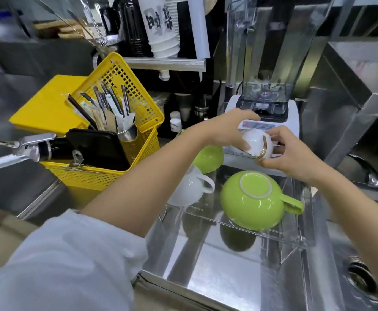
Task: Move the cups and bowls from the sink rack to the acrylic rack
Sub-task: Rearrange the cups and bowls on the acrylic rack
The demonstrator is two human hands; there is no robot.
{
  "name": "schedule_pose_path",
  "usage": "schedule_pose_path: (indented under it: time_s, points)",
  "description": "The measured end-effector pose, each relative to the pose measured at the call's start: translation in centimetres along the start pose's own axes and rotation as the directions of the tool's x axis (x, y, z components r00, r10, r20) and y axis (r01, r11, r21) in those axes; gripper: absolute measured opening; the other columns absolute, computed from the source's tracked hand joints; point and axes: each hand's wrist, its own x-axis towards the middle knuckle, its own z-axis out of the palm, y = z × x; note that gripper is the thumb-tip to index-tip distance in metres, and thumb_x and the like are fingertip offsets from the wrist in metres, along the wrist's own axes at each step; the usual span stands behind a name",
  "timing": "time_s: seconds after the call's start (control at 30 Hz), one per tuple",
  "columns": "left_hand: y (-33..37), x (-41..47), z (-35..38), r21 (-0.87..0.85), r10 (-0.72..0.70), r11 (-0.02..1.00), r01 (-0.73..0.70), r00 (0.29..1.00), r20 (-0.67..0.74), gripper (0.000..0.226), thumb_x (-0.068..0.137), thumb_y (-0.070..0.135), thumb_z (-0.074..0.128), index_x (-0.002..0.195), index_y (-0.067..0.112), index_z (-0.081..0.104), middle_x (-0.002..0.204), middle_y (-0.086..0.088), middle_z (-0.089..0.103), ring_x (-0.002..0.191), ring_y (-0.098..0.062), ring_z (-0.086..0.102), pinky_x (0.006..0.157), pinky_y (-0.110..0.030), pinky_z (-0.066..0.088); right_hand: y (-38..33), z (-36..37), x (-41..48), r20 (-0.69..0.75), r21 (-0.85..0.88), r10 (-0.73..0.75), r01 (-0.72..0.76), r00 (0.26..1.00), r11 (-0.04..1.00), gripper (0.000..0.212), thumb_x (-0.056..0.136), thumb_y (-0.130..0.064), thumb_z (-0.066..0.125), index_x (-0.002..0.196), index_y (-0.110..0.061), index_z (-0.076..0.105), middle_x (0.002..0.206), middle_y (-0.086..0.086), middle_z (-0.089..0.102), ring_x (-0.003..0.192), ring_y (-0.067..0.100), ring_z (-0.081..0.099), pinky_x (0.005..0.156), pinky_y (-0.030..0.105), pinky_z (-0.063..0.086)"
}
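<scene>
Both hands hold a white cup with a gold handle [256,143], upside down, over the far right of the clear acrylic rack [295,240]. My left hand [227,127] grips its body from above and my right hand [290,151] pinches its rim and handle. On the rack, a large green cup [254,198] lies upside down at the front with its handle to the right. A white cup [191,187] rests upside down at the left, and a second green cup [208,157] sits behind it.
A yellow basket [120,162] with a cutlery holder and a black phone stands to the left. A blender [266,102] rises just behind the rack. A steel counter lies under the rack, with a sink drain [360,278] at the lower right.
</scene>
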Motion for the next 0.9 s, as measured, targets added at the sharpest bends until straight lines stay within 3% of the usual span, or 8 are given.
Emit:
schedule_pose_path:
  time_s: [0.13, 0.27, 0.37, 0.43, 0.53, 0.63, 0.73, 0.9]
  points:
    - [-0.7, 0.3, 0.4, 0.039, 0.002, 0.999, -0.01, 0.981, 0.194, 0.077, 0.078, 0.018, 0.071, 0.143, 0.019, 0.029, 0.151, 0.0, 0.032, 0.136, -0.016, 0.031, 0.104, -0.021, 0.024, -0.1, -0.7, 0.2, 0.09, 0.01, -0.042, 0.041, 0.995, 0.999, 0.061, 0.065, -0.002, 0.077, 0.11, -0.028, 0.047, 0.118, -0.002, 0.056, 0.105, 0.016, 0.058, 0.095, 0.037, 0.048]
    - [-1.2, 0.9, 1.2, 0.033, -0.007, 0.999, 0.001, 0.985, 0.173, 0.086, 0.069, 0.022, 0.079, 0.14, 0.019, 0.031, 0.145, 0.0, 0.039, 0.131, -0.016, 0.037, 0.103, -0.024, 0.03, 0.0, -0.6, 0.2, 0.109, 0.036, -0.037, 0.034, 0.993, 0.999, 0.07, 0.064, 0.001, 0.078, 0.118, -0.028, 0.043, 0.122, -0.004, 0.053, 0.11, 0.014, 0.057, 0.095, 0.031, 0.047]
    - [-0.9, 1.1, 1.7, 0.121, 0.022, 0.992, -0.036, 0.993, 0.114, 0.08, 0.062, 0.03, 0.082, 0.13, 0.019, 0.041, 0.13, 0.001, 0.051, 0.116, -0.017, 0.049, 0.098, -0.032, 0.041, 0.2, -0.7, 0.2, 0.147, -0.025, -0.046, 0.05, 0.988, 0.998, 0.079, 0.064, -0.009, 0.081, 0.127, -0.028, 0.038, 0.125, -0.008, 0.052, 0.112, 0.011, 0.055, 0.097, 0.03, 0.044]
    - [-0.5, 1.0, 2.2, 0.168, 0.031, 0.985, -0.039, 0.998, 0.05, 0.074, 0.06, 0.037, 0.082, 0.122, 0.018, 0.046, 0.121, -0.001, 0.057, 0.108, -0.021, 0.054, 0.093, -0.04, 0.046, 0.2, -0.8, 0.1, 0.159, -0.07, -0.075, 0.087, 0.984, 0.994, 0.07, 0.069, -0.008, 0.076, 0.126, -0.03, 0.041, 0.123, -0.007, 0.054, 0.109, 0.008, 0.056, 0.093, 0.025, 0.045]
    - [-0.5, 0.9, 2.7, 0.179, 0.009, 0.984, -0.003, 1.0, -0.03, 0.077, 0.059, 0.046, 0.08, 0.122, 0.019, 0.046, 0.111, -0.001, 0.055, 0.105, -0.023, 0.053, 0.09, -0.039, 0.046, 0.1, -1.5, -0.5, 0.081, 0.073, -0.037, 0.031, 0.996, 0.997, 0.058, 0.077, 0.008, 0.059, 0.127, -0.017, 0.043, 0.121, 0.001, 0.051, 0.104, 0.017, 0.053, 0.084, 0.024, 0.043]
    - [-0.6, 0.7, 3.2, 0.182, -0.022, 0.983, 0.036, 0.997, -0.079, 0.083, 0.056, 0.051, 0.08, 0.124, 0.023, 0.041, 0.106, 0.0, 0.048, 0.105, -0.025, 0.052, 0.083, -0.036, 0.046, -0.1, -1.9, -1.0, 0.061, 0.152, -0.026, 0.017, 0.998, 0.988, 0.039, 0.076, -0.001, 0.067, 0.098, -0.031, 0.055, 0.106, -0.009, 0.058, 0.099, 0.019, 0.057, 0.084, 0.03, 0.044]
    - [-0.1, 0.5, 3.9, 0.207, -0.045, 0.976, 0.062, 0.996, -0.083, 0.087, 0.059, 0.051, 0.078, 0.129, 0.022, 0.035, 0.117, -0.008, 0.046, 0.111, -0.029, 0.047, 0.09, -0.039, 0.044, -0.2, -1.6, -0.9, -0.022, -0.047, -0.014, 0.013, 1.0, 0.999, 0.027, 0.072, -0.013, 0.075, 0.087, -0.026, 0.056, 0.089, -0.011, 0.06, 0.085, 0.012, 0.059, 0.074, 0.023, 0.046]
    - [0.2, 0.7, 4.9, 0.204, -0.111, 0.97, 0.129, 0.989, -0.098, 0.092, 0.059, 0.052, 0.078, 0.135, 0.033, 0.03, 0.129, -0.013, 0.034, 0.127, -0.033, 0.03, 0.103, -0.041, 0.034, -0.2, -1.2, -0.6, -0.066, -0.221, 0.031, -0.045, 0.997, 0.974, 0.023, 0.07, -0.006, 0.074, 0.093, -0.008, 0.069, 0.092, 0.012, 0.072, 0.091, 0.025, 0.066, 0.091, 0.042, 0.05]
